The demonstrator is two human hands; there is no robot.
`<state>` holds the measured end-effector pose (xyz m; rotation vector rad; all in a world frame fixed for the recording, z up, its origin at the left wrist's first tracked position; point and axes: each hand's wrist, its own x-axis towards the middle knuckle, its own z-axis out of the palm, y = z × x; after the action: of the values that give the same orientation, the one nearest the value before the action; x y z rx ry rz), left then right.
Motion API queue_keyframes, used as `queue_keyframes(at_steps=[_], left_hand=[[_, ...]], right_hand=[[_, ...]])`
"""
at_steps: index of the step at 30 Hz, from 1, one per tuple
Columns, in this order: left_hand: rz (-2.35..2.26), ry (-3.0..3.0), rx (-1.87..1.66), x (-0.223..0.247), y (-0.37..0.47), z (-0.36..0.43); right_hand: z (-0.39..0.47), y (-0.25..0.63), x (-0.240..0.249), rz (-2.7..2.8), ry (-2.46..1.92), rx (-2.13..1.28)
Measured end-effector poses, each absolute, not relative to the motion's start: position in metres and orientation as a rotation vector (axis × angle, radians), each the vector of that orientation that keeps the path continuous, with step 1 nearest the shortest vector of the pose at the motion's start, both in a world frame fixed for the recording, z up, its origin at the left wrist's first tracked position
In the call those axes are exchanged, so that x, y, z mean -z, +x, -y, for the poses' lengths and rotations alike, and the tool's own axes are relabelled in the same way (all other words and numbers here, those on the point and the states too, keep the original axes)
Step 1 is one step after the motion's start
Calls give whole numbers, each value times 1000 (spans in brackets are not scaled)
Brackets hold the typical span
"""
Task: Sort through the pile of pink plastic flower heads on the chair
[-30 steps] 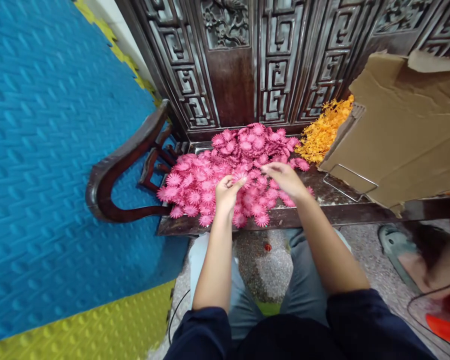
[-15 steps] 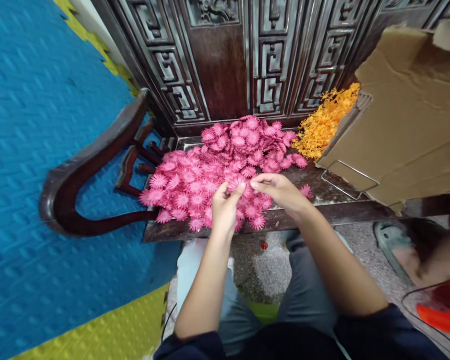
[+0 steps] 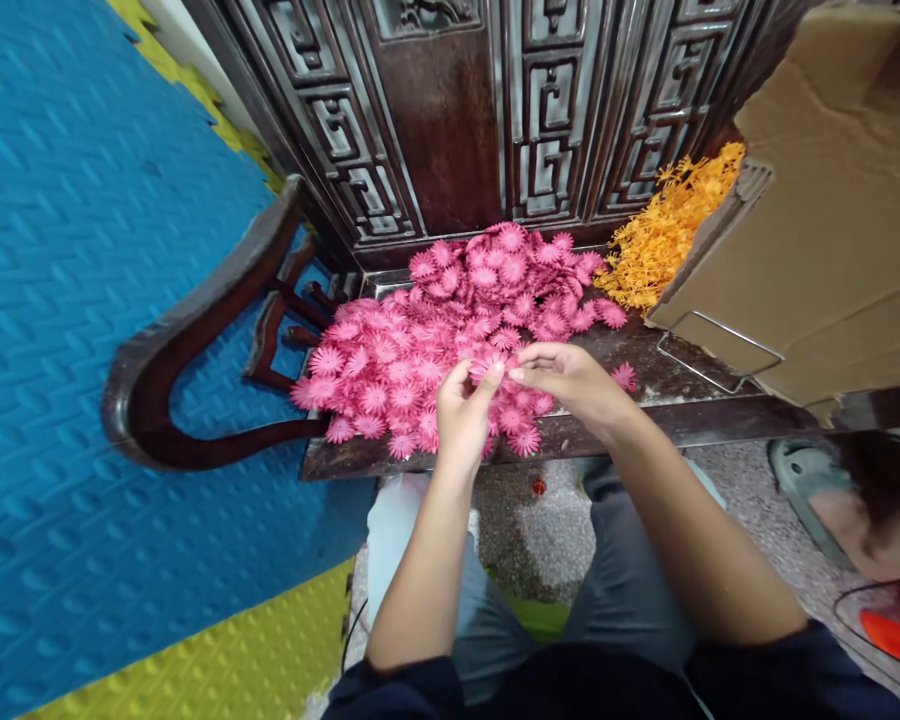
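Between my fingers, in front of the pile, is a pink artificial flower (image 3: 487,366). My left hand (image 3: 465,405) pinches it with thumb and fingers. My right hand (image 3: 570,382) comes in from the right, its thumb and fingertips drawn together at the flower's right edge; whether they grip a petal is too small to make out. Just behind and below both hands spreads a large heap of pink flowers (image 3: 397,370) on the dark wooden bench (image 3: 645,365). One loose pink flower (image 3: 625,377) lies right of my right hand.
Orange artificial flowers (image 3: 656,245) are piled at the back right, beside a torn cardboard box (image 3: 832,220) with a wire frame (image 3: 720,352). The curved armrest (image 3: 124,400) borders the left. Behind stands the carved backrest (image 3: 450,130). Another person's sandalled foot (image 3: 817,500) is at the right.
The whole view has shifted slightly, so the bench and hands appear a little further right. My left hand still holds the pink flower, with my right fingertips close against it.
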<state>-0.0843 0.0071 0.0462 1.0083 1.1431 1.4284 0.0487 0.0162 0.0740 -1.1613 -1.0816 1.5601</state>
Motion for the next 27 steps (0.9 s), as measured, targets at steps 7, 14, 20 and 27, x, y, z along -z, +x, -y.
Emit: queue_keyframes(at_steps=[7, 14, 20, 27], left_hand=[[-1122, 907, -1467, -50, -92, -11], [-1041, 775, -1352, -44, -93, -13], [-1096, 789, -1348, -45, -91, -13], [-1084, 690, -1324, -45, -90, -14]], right_hand=[[-17, 47, -74, 1040, -1187, -1397], [-16, 49, -75, 1003, -1223, -1339], [-17, 49, -72, 984, -1213, -1304], [-19, 51, -71, 949, -1227, -1239]])
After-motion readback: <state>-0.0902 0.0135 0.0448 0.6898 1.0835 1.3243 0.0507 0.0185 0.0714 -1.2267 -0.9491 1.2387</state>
